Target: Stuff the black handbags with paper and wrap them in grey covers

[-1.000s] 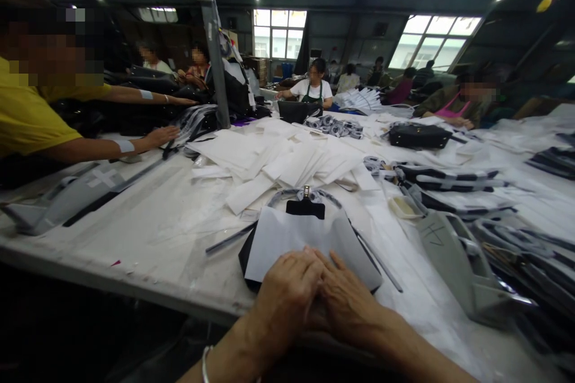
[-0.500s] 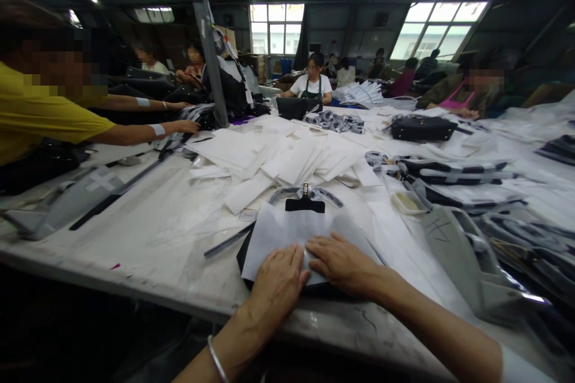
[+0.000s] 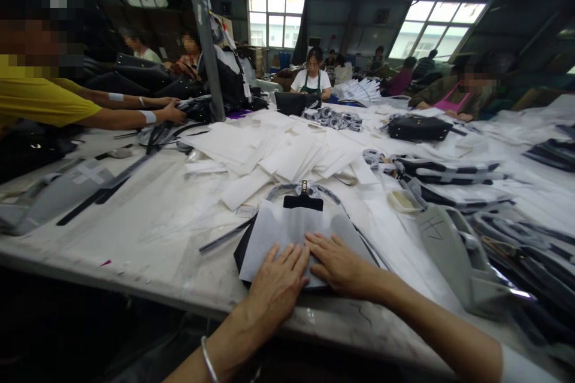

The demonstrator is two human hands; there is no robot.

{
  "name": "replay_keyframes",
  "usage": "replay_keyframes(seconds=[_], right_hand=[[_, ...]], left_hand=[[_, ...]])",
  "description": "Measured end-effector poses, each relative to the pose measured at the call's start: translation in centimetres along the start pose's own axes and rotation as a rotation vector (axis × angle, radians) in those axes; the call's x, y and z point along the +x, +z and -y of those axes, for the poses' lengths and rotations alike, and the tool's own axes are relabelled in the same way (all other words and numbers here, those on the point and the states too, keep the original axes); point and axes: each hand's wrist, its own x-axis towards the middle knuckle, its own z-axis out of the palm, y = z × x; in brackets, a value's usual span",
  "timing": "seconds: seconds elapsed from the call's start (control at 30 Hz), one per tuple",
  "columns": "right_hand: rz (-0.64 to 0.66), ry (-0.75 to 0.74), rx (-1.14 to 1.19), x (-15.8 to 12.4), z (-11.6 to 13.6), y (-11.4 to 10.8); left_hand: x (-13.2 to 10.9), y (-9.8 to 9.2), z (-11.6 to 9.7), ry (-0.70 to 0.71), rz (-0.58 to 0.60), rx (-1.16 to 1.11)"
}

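At the near edge of the white-covered worktable (image 3: 112,269), the left hand (image 3: 276,284) and right hand (image 3: 341,264) lie flat, palms down and fingers spread, grasping nothing, their fingertips almost meeting. Both press a white sheet (image 3: 287,230) onto a black bag panel (image 3: 238,257), near the middle of that edge. The sheet already covers most of the panel — only a black tab (image 3: 302,203) and looped strap (image 3: 274,192) show beyond it. Farther on, a loose pile of white sheets (image 3: 278,155) remains unplaced.

black panel (image 3: 240,251): mostly under white sheet (image 3: 287,230) | right forearm (image 3: 440,329): cut by frame edge
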Motion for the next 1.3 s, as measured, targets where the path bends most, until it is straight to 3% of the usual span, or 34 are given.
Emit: replay_keyframes(seconds=[0.1,0.23,0.3,0.5,0.67,1.13,1.2,1.3], right_hand=[[0.061,-0.010,0.015,1.3,0.6,-2.4],[-0.027,0.018,-0.006,2.8,1.8,-3.6],[-0.081,-0.001,0.026,2.9,1.5,-3.1],[-0.375,-0.072,0.436,1.4,-1.9,0.6],[-0.509,-0.157,0.508,1.1,-2.5,2.7],[-0.509,-0.210,0.176,1.5,-2.0,3.2],[-0.518,-0.206,0.181,1.4,-1.9,3.1],[-0.490,-0.210,0.159,1.4,-1.9,2.9]], left_hand=[[0.1,0.2,-0.4,-0.004,0.035,0.021],[0.4,-0.2,-0.7,0.011,0.055,0.017],[0.4,-0.3,-0.6,0.012,0.017,-0.004],[-0.8,-0.1,0.2,-0.068,-0.228,-0.214],[-1.0,-0.1,0.3,0.030,-0.251,-0.210],[-0.2,-0.3,-0.3,-0.052,-0.076,-0.172],[0.0,-1.0,-0.7,-0.065,-0.008,-0.157],[0.7,-2.9,-1.0,-0.086,0.194,-0.115]])
